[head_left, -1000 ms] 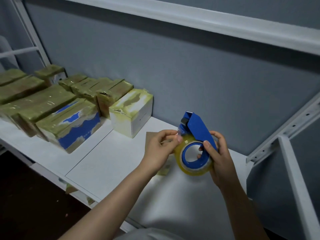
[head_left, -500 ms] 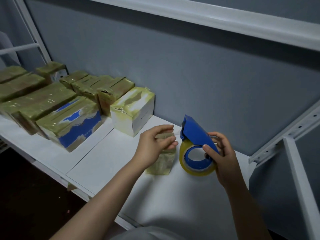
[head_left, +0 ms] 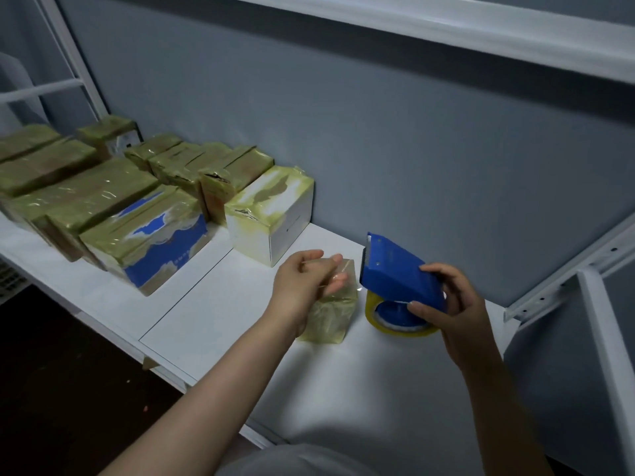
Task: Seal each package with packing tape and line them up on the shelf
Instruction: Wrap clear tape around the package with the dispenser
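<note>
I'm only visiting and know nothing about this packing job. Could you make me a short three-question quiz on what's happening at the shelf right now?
1. True or false: the right hand holds the blue tape dispenser.
2. What is the left hand pinching? A) a strip of clear tape drawn from the dispenser B) a pair of scissors C) a marker pen
3. Fill in: the small taped package being worked on stands on the white ___, apart from the row of finished packages.

Key
1. True.
2. A. The tape strip stretches between the fingers and the dispenser.
3. Shelf.
</note>
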